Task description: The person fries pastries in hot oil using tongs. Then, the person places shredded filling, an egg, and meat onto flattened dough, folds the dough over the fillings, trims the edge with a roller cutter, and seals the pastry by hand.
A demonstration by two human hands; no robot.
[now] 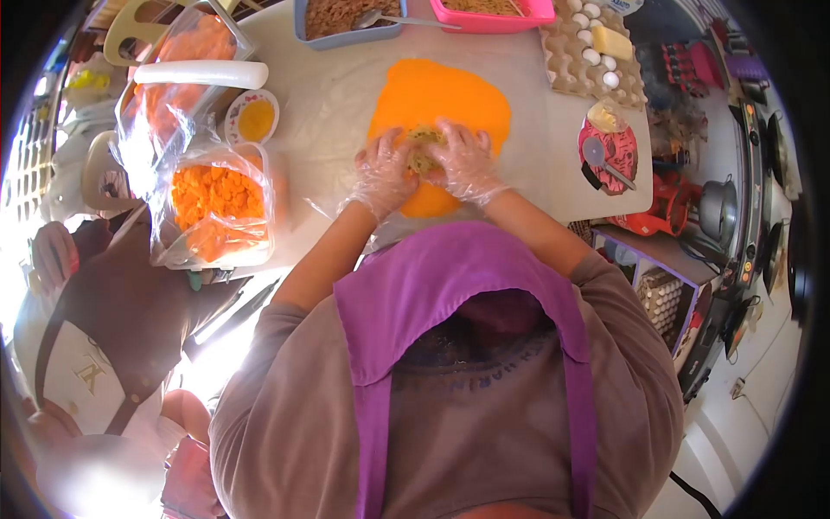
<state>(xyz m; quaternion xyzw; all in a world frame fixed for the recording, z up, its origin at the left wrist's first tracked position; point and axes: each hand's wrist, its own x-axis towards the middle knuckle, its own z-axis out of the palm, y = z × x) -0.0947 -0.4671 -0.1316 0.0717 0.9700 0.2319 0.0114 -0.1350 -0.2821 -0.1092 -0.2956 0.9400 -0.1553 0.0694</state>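
A flat sheet of orange dough (pixel 443 93) lies on the plastic-covered table. On it sits a mound of greenish-brown filling (pixel 424 157), low toward my side. My left hand (pixel 386 169), in a clear plastic glove, curves its fingers against the mound's left side. From the right, my right hand (pixel 467 164), gloved the same way, has its fingers bent over the filling. Both hands grip the mound between them and partly cover it. A tongue of orange dough shows below my wrists.
At left are a container of orange mash (pixel 216 201), a bowl of yellow liquid (pixel 257 119) and a white rolling pin (pixel 201 74). Behind stand a blue tub (pixel 350 39) with a spoon and a pink tub (pixel 497 24). An egg tray (pixel 566 73) and pink plate (pixel 624 143) are right.
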